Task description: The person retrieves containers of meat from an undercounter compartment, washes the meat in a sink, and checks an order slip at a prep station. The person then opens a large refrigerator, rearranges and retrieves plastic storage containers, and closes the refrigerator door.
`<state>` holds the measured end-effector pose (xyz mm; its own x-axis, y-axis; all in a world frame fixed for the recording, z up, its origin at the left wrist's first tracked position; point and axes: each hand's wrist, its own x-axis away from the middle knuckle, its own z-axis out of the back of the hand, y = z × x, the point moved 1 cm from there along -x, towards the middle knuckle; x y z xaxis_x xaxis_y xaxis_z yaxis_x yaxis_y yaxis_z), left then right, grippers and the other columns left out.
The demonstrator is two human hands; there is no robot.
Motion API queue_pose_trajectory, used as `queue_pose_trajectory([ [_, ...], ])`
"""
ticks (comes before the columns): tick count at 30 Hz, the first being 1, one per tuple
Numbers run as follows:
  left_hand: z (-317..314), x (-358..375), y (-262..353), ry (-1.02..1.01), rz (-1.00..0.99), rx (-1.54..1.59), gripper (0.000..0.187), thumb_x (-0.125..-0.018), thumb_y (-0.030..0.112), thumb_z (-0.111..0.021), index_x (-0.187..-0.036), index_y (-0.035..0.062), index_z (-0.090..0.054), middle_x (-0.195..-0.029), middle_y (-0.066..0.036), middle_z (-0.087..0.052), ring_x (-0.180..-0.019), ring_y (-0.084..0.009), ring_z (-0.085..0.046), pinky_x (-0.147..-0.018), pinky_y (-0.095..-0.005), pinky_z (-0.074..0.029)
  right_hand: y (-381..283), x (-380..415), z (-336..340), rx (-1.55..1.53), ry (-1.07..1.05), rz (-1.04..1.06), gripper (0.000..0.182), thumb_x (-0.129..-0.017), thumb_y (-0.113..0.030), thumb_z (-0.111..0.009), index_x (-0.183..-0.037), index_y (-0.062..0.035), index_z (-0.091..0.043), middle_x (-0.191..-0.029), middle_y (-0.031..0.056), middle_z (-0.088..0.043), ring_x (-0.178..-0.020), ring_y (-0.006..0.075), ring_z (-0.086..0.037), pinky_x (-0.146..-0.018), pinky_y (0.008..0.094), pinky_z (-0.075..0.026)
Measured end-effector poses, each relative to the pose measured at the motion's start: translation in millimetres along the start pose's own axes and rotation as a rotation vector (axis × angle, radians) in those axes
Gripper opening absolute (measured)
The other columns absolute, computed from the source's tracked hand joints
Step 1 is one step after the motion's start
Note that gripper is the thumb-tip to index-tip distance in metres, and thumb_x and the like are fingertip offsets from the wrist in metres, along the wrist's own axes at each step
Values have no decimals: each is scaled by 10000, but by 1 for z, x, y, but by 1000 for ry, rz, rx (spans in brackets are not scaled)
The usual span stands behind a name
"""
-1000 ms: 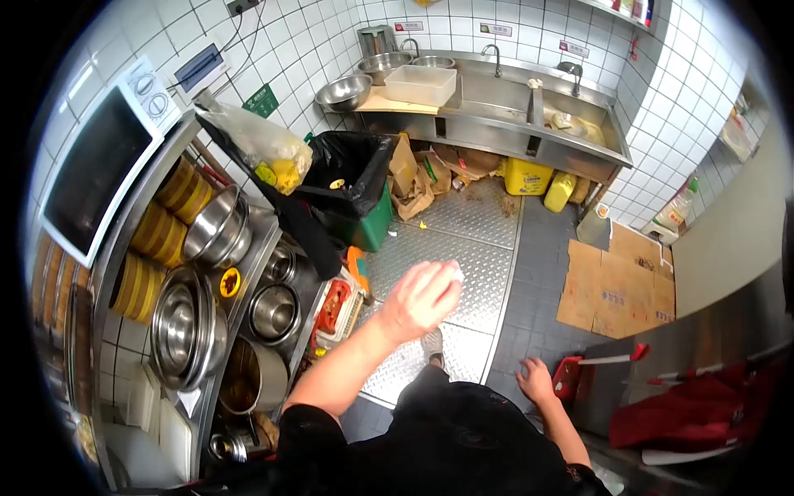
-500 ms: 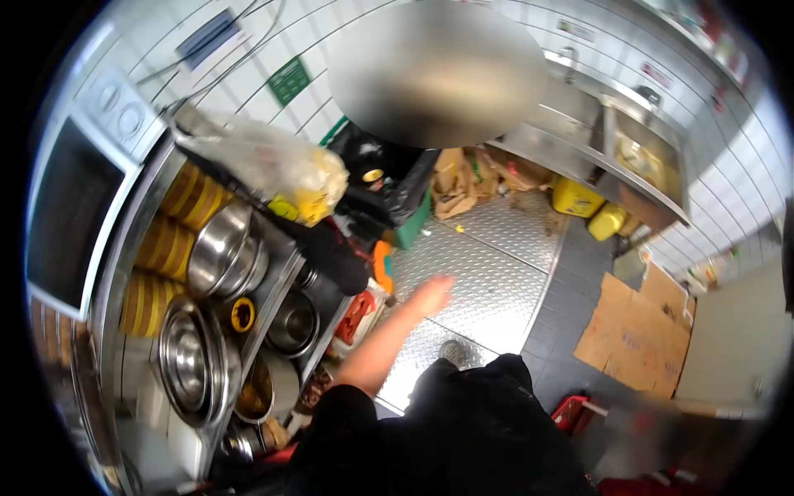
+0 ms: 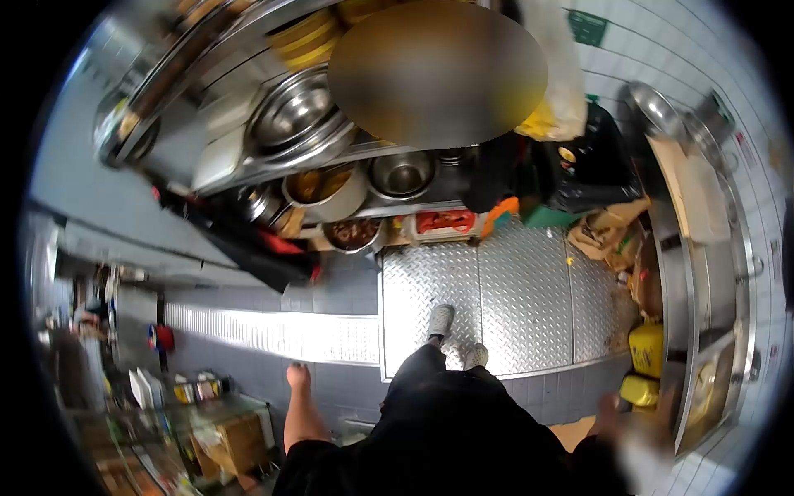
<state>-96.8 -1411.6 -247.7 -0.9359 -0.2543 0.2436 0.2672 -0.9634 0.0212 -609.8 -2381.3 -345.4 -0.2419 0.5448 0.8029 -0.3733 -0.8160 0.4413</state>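
My left hand hangs over the dark tiled floor, below the ribbed metal drain strip. Its fingers look curled in, and nothing shows in them. At the lower right my right hand is smeared, beside a blurred pale patch. A brown cardboard sheet lies under it, and yellow containers stand close by. Its fingers cannot be made out. My shoes are on the patterned metal floor plate.
Steel bowls and pots fill the shelving ahead. A black-lined bin and crumpled brown paper stand right of it. The steel sink counter runs along the right. Cluttered shelving occupies the lower left.
My view has turned left, so the shelving now lies ahead and the sink on the right. My left arm has swung from above the floor plate to the left. My right hand has come into view.
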Motion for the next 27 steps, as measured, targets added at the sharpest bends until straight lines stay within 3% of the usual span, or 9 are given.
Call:
queue_pose_trajectory([
  [4,-19,161,-39,-166,232,-35,309,-861,268,-577,-971,19,-724,-1010,-215,-701,-1005,-386,-662,-890,-469,-522,2,-149,196,-49,460,-47,301,-975,-224,-503,-1182,-50,-635,-1212,155,-652,-1108,325,-628,-896,438,-514],
  [5,-62,189,-65,-393,0,-267,317,-869,289,-581,-986,33,-727,-1040,-217,-696,-1031,-373,-661,-903,-466,-521,-32,-134,273,-105,528,-13,293,-965,-211,-498,-1135,-36,-659,-1160,162,-674,-1078,330,-637,-886,435,-509],
  [6,-62,238,-46,-354,154,-45,335,-866,324,-603,-1001,43,-725,-1053,-214,-696,-1046,-379,-657,-905,-465,-520,-69,-116,358,-157,594,24,291,-955,-198,-493,-1088,-22,-683,-1108,170,-696,-1048,335,-646,-877,432,-504],
  [7,-65,272,-34,-510,139,2,369,-860,359,-619,-1010,35,-717,-1073,-212,-695,-1062,-378,-651,-904,-468,-517,-116,-91,407,-1020,762,92,321,-932,-236,-516,-1138,-56,-685,-1133,146,-701,-1029,361,-647,-889,426,-498],
  [10,-48,329,-3,-669,12,277,285,-852,288,-666,-988,41,-712,-982,-168,-716,-954,-318,-677,-830,-411,-521,-289,13,526,-1002,791,337,345,-898,-284,-561,-1167,-123,-705,-1094,141,-717,-1018,322,-676,-878,413,-513],
  [12,-59,340,-8,-676,65,416,290,-848,285,-667,-989,35,-710,-982,-175,-716,-955,-325,-679,-831,-417,-522,-420,30,545,-1036,895,766,253,-853,-158,-611,-1070,-101,-728,-1028,148,-728,-976,303,-692,-847,392,-527],
  [16,-57,318,-70,-593,182,608,300,-841,279,-669,-993,22,-705,-983,-189,-715,-956,-339,-682,-833,-428,-526,-637,168,526,-490,604,1198,323,-850,-260,-616,-1098,-66,-691,-1080,208,-684,-1028,370,-649,-907,447,-510],
  [20,-38,265,-169,-415,299,742,311,-833,272,-672,-997,10,-701,-983,-203,-714,-957,-352,-686,-835,-439,-530,-770,293,477,109,390,1331,363,-843,-291,-630,-1139,-86,-682,-1116,190,-679,-1067,366,-631,-955,458,-488],
  [27,11,131,-378,-85,555,582,306,-833,211,-668,-1034,-19,-685,-972,-226,-710,-939,-339,-699,-837,-429,-536,-911,338,468,114,382,1381,380,-839,-303,-630,-1148,-86,-675,-1131,190,-677,-1093,363,-625,-949,464,-491],
])
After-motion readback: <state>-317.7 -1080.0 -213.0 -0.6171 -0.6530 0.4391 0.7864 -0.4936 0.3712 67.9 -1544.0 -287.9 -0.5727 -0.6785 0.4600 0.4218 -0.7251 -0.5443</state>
